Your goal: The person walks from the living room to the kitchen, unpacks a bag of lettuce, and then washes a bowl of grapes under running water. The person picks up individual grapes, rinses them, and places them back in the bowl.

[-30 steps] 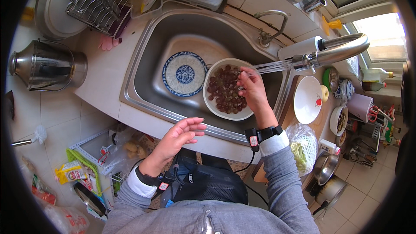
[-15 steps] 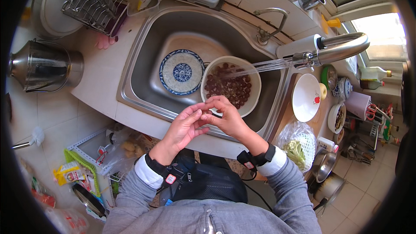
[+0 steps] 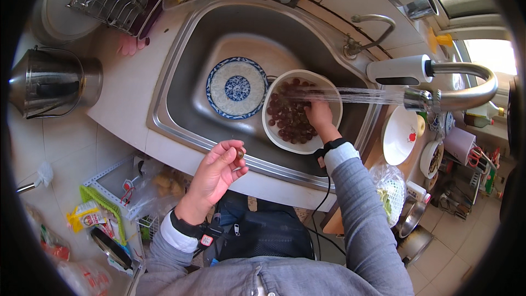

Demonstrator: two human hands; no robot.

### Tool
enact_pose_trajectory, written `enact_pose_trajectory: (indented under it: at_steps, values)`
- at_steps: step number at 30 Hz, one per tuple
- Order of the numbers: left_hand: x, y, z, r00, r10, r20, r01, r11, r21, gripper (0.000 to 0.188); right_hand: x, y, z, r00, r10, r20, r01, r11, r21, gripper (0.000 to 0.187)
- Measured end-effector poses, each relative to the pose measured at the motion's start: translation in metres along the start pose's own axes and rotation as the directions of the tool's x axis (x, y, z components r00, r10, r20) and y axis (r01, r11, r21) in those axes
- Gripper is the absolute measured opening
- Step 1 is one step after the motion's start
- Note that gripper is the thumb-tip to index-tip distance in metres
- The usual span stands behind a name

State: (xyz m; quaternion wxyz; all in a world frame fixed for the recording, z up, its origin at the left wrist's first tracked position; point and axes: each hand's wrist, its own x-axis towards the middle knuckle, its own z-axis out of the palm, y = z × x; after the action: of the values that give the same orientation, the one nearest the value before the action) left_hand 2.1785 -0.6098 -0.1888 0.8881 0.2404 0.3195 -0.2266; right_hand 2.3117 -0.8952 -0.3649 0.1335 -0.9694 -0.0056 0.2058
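My left hand [image 3: 216, 172] is raised over the counter's front edge, with a dark red grape [image 3: 240, 154] pinched between thumb and fingers. My right hand [image 3: 319, 117] reaches into a white bowl [image 3: 267, 123] standing in the steel sink [image 3: 189, 85]. Many red grapes [image 3: 283, 114] lie in the bowl, and a stream of water [image 3: 361, 96] runs into it from the right. The fingertips of my right hand are down among the grapes and hidden. Left of the bowl is a blue-and-white patterned plate [image 3: 236, 88] on the sink floor.
The curved faucet [image 3: 466, 85] reaches in from the right, and a thinner tap [image 3: 372, 27] stands behind the sink. A white dish [image 3: 399, 136] sits to the right. A dish rack [image 3: 118, 0] and a steel pot [image 3: 55, 82] are at the left.
My hands have come apart. The right one has gone down into the bowl; the left one stays up with the grape in its fingertips. The view has shifted slightly.
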Motion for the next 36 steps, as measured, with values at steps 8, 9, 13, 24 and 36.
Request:
enact_pose_trajectory:
  at_steps: [8,9,13,24,36]
  values:
    - [-0.015,0.001,-0.008,0.997,0.075,-0.006,-0.075,0.997,-0.012,0.02,0.019,-0.002,0.031,0.986,-0.161,-0.037,0.152,0.971,-0.187,0.031]
    - [-0.015,0.001,-0.009,0.997,0.082,-0.011,-0.082,0.997,-0.008,0.02,0.019,-0.002,0.033,0.983,-0.173,-0.065,0.159,0.97,-0.181,0.031]
    - [-0.015,0.0,-0.009,0.998,0.067,0.001,-0.067,0.998,-0.01,0.02,0.004,-0.011,0.015,0.998,-0.066,-0.017,0.068,0.955,0.289,0.027]
    - [-0.004,-0.008,0.009,0.994,0.088,0.058,-0.098,0.974,0.204,0.027,-0.099,-0.08,-0.095,0.744,-0.405,0.532,-0.637,-0.19,0.747,0.02]
    - [-0.003,-0.031,0.039,0.822,0.496,0.279,-0.535,0.507,0.675,0.022,-0.143,-0.109,-0.112,0.701,-0.553,0.451,-0.662,-0.266,0.701,0.023]
